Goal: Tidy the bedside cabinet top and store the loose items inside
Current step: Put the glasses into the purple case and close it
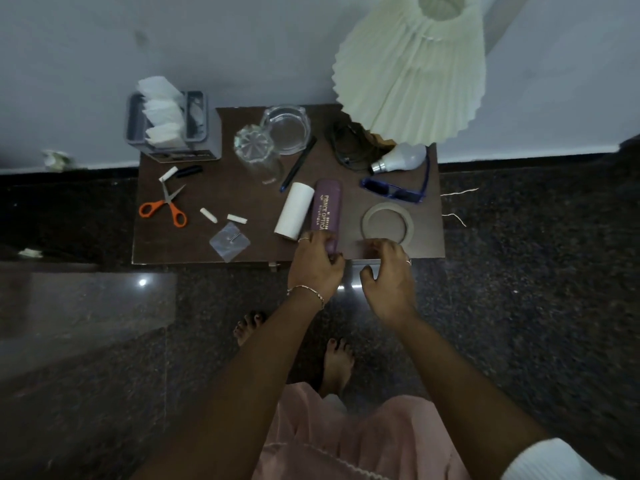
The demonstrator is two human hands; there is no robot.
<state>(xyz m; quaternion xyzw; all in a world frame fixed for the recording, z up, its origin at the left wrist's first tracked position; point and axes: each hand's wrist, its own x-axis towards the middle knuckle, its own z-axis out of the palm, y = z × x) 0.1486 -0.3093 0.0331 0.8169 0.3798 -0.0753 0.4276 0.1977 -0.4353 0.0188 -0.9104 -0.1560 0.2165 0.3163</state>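
the glasses case (327, 209), purple with gold lettering that reads "prince optica" before the hand covers the rest, lies on the cabinet top (194, 244) near its front edge, just beside a white paper roll (294, 211). the left hand (313, 268) curls round the case's near end. the right hand (388, 271) hovers at the front edge near a tape ring (386, 225), fingers loosely bent, thumb apart, holding nothing. the smaller print is too fine to read.
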